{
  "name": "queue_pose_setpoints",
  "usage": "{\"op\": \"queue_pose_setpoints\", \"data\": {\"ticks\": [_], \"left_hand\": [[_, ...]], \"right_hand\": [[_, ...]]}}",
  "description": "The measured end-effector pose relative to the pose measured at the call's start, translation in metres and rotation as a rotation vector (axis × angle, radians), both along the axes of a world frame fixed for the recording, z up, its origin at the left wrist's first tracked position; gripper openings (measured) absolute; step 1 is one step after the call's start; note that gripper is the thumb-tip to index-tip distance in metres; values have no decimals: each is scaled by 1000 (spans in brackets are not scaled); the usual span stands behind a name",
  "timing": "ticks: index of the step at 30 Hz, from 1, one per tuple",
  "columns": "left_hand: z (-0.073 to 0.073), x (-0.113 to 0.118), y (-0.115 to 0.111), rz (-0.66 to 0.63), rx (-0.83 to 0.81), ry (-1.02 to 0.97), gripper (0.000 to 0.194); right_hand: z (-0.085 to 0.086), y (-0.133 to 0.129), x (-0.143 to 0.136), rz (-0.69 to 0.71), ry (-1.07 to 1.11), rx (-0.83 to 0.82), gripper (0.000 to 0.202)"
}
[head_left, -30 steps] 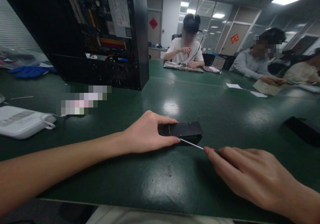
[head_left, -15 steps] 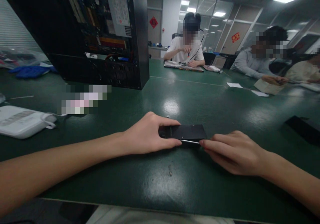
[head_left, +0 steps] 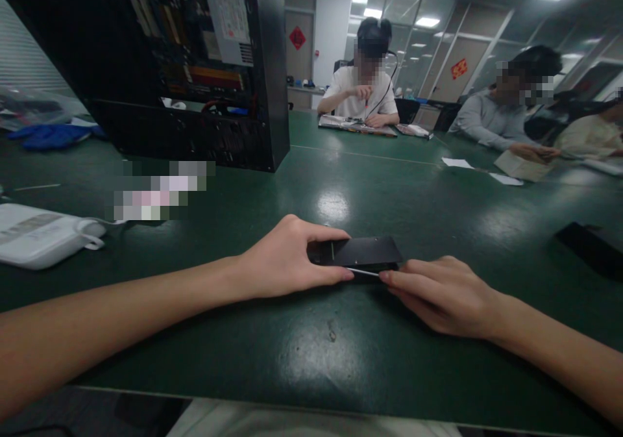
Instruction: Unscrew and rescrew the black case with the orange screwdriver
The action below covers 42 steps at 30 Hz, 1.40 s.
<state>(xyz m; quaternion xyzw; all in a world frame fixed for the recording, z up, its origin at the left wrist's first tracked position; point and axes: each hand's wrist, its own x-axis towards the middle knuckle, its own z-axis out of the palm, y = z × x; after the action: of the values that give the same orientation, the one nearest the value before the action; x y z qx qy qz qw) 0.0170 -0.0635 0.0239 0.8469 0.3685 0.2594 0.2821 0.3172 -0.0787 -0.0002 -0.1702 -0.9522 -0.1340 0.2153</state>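
A flat black rectangular case [head_left: 372,250] lies just above or on the green table [head_left: 311,359]; its exact kind is unclear. A line crosses its left part and small dots mark its top. My left hand [head_left: 287,262] wraps its left end, thumb on the near side and a finger on the far side. Along the near edge runs a thin silver strip [head_left: 365,272], between my left thumb and my right fingertips. My right hand [head_left: 442,294] is closed in a pinch at the strip's right end, by the case's near right corner. Its lower fingers are partly hidden.
A tall black computer case [head_left: 272,99] with exposed boards stands at back left. On the left lie a white power bank-like device [head_left: 43,239] and blue gloves [head_left: 53,135]. A dark object [head_left: 591,245] sits at right. Across the table, people [head_left: 363,93] work; papers [head_left: 457,163] lie nearby.
My right hand has shifted slightly left along the near edge, so less of the silver strip shows. My left hand keeps its hold. The view has shifted slightly.
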Motion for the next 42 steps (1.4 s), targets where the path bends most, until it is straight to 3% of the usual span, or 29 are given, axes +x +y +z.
{"op": "queue_pose_setpoints", "data": {"ticks": [7, 18, 23, 30, 36, 39, 42], "left_hand": [[0, 0, -1, -4, 45, -2, 49], [12, -1, -1, 15, 52, 76, 51], [16, 1, -5, 36, 102, 47, 47], [31, -1, -7, 103, 164, -70, 46], [17, -9, 21, 133, -51, -132, 35], [9, -14, 35, 157, -114, -87, 44], [5, -17, 42, 198, -89, -48, 34]], "right_hand": [[8, -5, 1, -7, -32, 37, 26], [26, -21, -7, -83, -110, -148, 31], [23, -21, -9, -91, -118, -62, 29], [23, -23, -10, -116, -154, 1, 28], [21, -18, -3, -71, -58, -26, 30], [23, -13, 1, -133, 71, -91, 31], [25, -5, 3, -241, 160, -194, 30]]}}
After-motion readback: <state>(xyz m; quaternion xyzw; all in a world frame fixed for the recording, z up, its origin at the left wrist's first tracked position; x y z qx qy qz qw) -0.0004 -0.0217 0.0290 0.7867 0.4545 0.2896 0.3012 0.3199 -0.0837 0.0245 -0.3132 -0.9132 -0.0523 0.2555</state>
